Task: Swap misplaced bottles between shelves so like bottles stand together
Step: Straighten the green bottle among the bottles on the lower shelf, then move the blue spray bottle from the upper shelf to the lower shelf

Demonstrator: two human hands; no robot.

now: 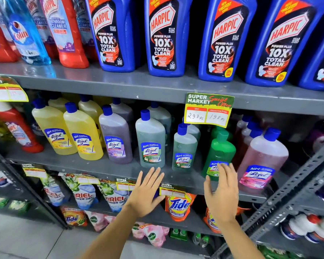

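Blue Harpic bottles (pixel 163 38) line the top shelf, with red Harpic bathroom cleaner bottles (pixel 64 30) and a light blue Colin bottle (pixel 24 36) at its left. On the middle shelf stand Lizol bottles: yellow (pixel 82 133), purple (pixel 115 139), grey-green (pixel 151 141), a solid green one (pixel 220 154) and pink (pixel 260 157). A lone red Harpic bottle (pixel 17 128) stands at that shelf's far left. My left hand (pixel 148 191) is spread flat, empty, before the middle shelf's front edge. My right hand (pixel 222 191) is spread too, its fingertips over the green bottle's label, gripping nothing.
A price tag (pixel 209 109) hangs from the top shelf's grey edge (pixel 120 85). Ariel pouches (pixel 82 195) and a Tide pouch (pixel 178 204) hang on the lower shelf. A perforated metal upright (pixel 295 189) of a neighbouring rack slants at the right.
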